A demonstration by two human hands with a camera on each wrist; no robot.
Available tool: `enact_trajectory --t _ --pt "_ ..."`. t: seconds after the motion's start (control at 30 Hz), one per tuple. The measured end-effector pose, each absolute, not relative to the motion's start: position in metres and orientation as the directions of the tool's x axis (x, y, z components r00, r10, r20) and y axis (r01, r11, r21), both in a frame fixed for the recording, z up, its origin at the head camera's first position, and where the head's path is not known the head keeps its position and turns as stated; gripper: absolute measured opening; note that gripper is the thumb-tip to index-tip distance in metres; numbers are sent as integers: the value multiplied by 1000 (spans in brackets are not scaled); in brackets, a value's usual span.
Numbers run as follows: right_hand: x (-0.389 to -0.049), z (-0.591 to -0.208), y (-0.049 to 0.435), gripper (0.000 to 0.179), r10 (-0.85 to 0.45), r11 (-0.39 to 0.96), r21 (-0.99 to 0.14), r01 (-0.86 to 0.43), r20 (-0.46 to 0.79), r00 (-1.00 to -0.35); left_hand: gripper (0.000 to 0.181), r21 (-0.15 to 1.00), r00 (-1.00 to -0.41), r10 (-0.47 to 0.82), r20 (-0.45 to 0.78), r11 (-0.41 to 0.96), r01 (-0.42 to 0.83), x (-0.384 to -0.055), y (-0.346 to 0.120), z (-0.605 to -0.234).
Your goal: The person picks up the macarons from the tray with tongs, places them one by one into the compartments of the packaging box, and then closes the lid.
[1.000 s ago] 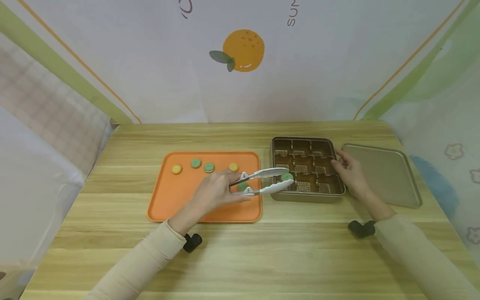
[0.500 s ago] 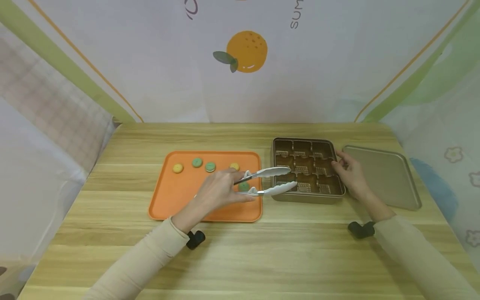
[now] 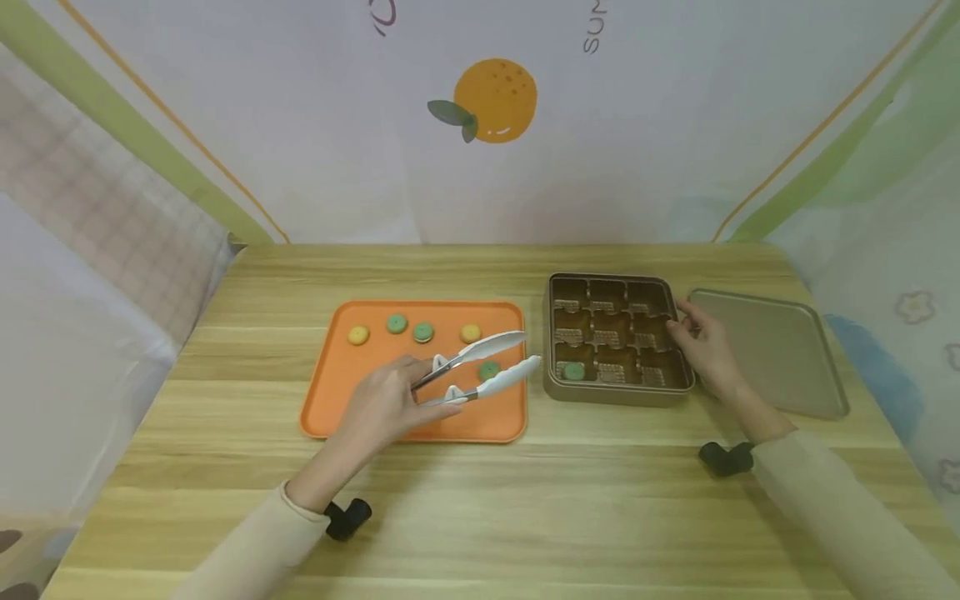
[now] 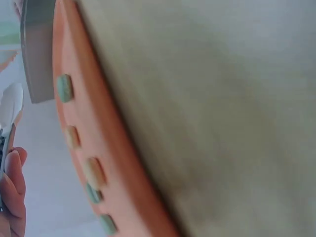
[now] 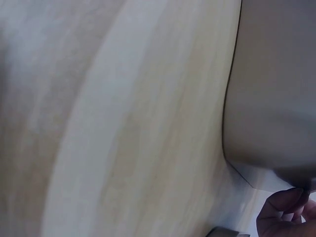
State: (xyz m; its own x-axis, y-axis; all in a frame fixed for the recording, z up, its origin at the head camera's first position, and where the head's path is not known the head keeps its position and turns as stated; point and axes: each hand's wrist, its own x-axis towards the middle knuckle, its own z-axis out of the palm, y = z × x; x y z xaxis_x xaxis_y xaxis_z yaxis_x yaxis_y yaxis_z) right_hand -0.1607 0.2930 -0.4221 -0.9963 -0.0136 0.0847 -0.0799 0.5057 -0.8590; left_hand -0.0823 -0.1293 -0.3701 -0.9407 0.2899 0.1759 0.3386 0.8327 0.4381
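Tongs with white scalloped tips point(image 3: 491, 346) are held in my left hand point(image 3: 378, 400), thumb on one arm and fingers on the other. Their tips stand apart over the right part of the orange tray point(image 3: 322, 408), with no macaron gripped. One green macaron point(image 3: 489, 370) on the tray shows between the tong arms. Another green macaron point(image 3: 573, 372) sits in the near-left compartment of the brown metal box point(image 3: 618, 397). At the box's right rim, my right hand point(image 3: 708, 354) holds the wall with thumb and fingers. Part of the left hand point(image 4: 14, 187) shows in the left wrist view.
Several more macarons lie on the tray, among them a yellow one point(image 3: 357, 335) and a green one point(image 3: 397, 323). A flat metal lid point(image 3: 787, 358) rests right of the box, under the right hand. Behind the wooden table point(image 3: 525, 517) hangs a printed cloth point(image 3: 337, 150).
The tongs let go of the green macaron, which now lies in the box's near-left compartment. My left hand moved left with the tongs, back over the tray. The right hand stayed put.
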Motion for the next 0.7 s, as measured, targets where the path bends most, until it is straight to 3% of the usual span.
enact_trajectory --t 0.23,0.7 --pt "-160 -419 292 49 -9 504 -860 -79 87 -996 44 427 -964 221 151 864 265 -64 -149 -381" --pt "-158 -418 291 50 -17 478 -874 -90 93 -996 52 388 -965 211 155 886 255 -63 -161 -393"
